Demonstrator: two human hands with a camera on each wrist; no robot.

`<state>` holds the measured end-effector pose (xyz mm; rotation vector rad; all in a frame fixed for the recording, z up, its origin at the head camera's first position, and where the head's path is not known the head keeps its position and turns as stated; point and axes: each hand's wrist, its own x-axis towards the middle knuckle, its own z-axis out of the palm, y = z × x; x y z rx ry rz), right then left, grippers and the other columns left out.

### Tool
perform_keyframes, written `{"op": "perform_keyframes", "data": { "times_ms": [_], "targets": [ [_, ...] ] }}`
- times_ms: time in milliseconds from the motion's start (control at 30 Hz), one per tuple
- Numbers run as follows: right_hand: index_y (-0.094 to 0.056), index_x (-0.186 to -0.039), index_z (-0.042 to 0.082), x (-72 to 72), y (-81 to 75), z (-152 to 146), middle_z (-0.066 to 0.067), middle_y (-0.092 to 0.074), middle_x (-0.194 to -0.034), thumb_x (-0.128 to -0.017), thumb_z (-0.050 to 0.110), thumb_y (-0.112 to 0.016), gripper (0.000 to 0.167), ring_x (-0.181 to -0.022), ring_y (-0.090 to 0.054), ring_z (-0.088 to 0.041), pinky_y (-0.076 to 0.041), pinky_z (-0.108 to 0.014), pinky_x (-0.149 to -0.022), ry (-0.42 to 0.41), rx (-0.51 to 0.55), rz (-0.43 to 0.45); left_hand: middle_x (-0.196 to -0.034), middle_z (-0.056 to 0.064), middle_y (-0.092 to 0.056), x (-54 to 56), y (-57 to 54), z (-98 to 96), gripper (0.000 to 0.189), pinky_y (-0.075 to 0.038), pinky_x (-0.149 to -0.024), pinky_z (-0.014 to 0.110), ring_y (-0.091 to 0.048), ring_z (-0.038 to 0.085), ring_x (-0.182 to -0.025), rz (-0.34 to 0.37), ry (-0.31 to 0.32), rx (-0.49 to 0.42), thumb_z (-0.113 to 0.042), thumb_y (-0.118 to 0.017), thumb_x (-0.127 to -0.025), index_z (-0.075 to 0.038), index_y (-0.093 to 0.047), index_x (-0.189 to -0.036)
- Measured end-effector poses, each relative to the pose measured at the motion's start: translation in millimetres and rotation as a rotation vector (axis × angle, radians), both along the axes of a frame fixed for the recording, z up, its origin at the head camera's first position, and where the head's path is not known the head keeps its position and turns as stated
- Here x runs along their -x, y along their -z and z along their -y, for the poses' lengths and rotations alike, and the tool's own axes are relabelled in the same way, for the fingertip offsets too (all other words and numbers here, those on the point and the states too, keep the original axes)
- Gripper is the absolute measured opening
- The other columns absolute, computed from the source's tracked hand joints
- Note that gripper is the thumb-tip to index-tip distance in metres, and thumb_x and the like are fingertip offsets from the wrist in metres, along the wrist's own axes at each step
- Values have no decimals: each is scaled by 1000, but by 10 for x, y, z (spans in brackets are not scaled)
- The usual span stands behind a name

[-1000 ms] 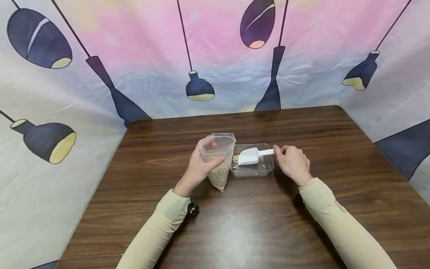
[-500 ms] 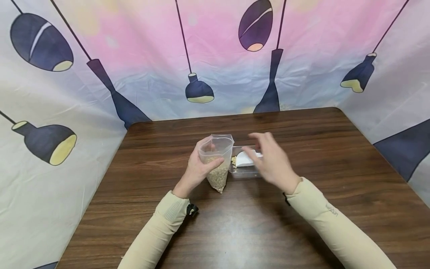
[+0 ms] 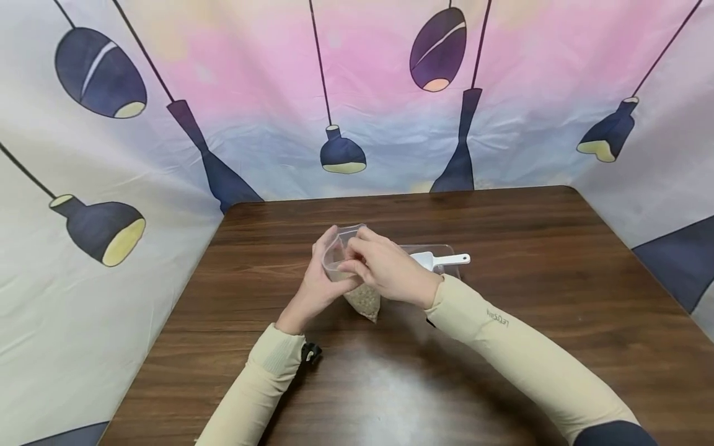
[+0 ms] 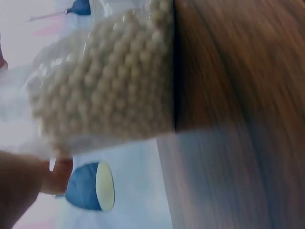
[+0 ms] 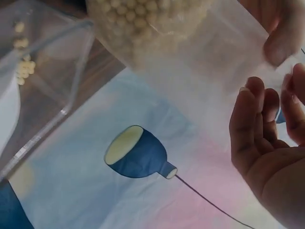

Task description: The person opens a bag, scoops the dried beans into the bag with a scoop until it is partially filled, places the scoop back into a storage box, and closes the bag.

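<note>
A clear plastic bag [image 3: 365, 305] of pale round beans stands near the middle of the table, its mouth upward. My left hand [image 3: 317, 284] grips it around the upper left side. Over the mouth, my right hand [image 3: 393, 269] has its fingers curled at the bag's rim, and thumb and finger seem to pinch the edge. It partly covers the opening in the head view. In the left wrist view, the beans [image 4: 109, 86] fill the lower bag. A white scoop [image 3: 453, 259] lies in the clear plastic container [image 3: 446, 249], partly hidden behind my right hand.
Several loose beans [image 5: 25, 69] lie in the container, close to the scoop, in the right wrist view. The dark wooden table [image 3: 251, 248] ends at a fabric backdrop [image 3: 268, 148] printed with lamps.
My right hand has let go of the scoop handle, leaving the scoop in the container, and moved left to the bag's mouth. My left hand keeps its hold; the bag's mouth is narrower.
</note>
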<state>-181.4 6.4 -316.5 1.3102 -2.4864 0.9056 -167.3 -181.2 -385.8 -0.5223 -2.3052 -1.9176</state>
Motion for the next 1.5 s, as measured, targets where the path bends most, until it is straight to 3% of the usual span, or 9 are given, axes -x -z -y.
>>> {"op": "perform_keyframes", "data": {
  "times_ms": [133,300,433,633,867,1000,1133,1367,1500],
  "targets": [
    [-59,-80,14,32,-25,-16,3,-48,-84,-91,19,-69,15,-68,-49,-8,-44,-23,-62,-36,28,-25,-151,11,-21,-35,-10,125,113,-36,-104,39,-34,24,-133,-3,109,-74,-21,-84,-78,-27,-2,-156],
    [-60,-81,11,111,8,17,3,-52,-81,-88,10,-71,13,-68,-50,-8,-44,-23,-62,-90,167,-34,-146,25,-30,21,-65,281,88,-33,-106,32,-37,30,-131,-4,167,-285,-45,-59,-95,0,-12,-154],
    [-60,-84,8,198,39,98,0,-58,-85,-88,4,-69,11,-76,-55,-9,-46,-23,-66,-131,299,-50,-141,18,-44,44,-143,390,72,-35,-104,36,-48,26,-124,54,76,-338,-49,-35,-104,6,-27,-149],
    [-61,-83,6,334,51,180,-12,-67,-98,-87,-1,-68,11,-94,-63,-15,-51,-23,-75,-172,416,-47,-128,6,-61,77,-148,512,47,-47,-92,29,-57,15,-115,103,-1,-317,-24,-47,-104,6,-45,-140],
    [-67,-85,6,370,38,81,-8,-68,-101,-88,1,-68,6,-90,-65,-14,-52,-23,-75,-97,446,4,-107,3,-72,66,-140,557,21,-50,-84,26,-64,14,-100,-76,-152,-232,-15,-59,-98,-2,-72,-108],
    [-70,-88,7,362,9,-55,-1,-67,-94,-89,8,-70,1,-80,-62,-11,-50,-26,-70,18,396,32,-102,3,-73,28,-199,545,21,-51,-80,25,-67,12,-91,-172,-212,-107,-12,-59,-98,3,-71,-107],
    [-68,-92,12,361,32,-171,5,-67,-91,-92,18,-68,6,-73,-59,-11,-47,-29,-66,92,231,142,-97,5,-73,-12,-221,481,23,-51,-79,25,-66,11,-88,-140,-231,-28,-12,-59,-97,5,-70,-108],
    [-53,-123,7,406,142,-245,-2,-67,-102,-90,24,-71,40,-91,-64,-15,-51,-36,-82,86,144,311,-113,11,-70,62,-31,496,28,-52,-83,27,-66,18,-103,-135,-148,-107,-11,-62,-96,2,-66,-120],
    [-66,-109,10,462,202,-257,1,-68,-95,-91,24,-70,24,-83,-64,-16,-51,-30,-74,109,142,352,-117,14,-68,88,0,484,30,-53,-83,28,-65,20,-106,-117,-128,-130,-8,-67,-92,2,-66,-120]
  ]
}}
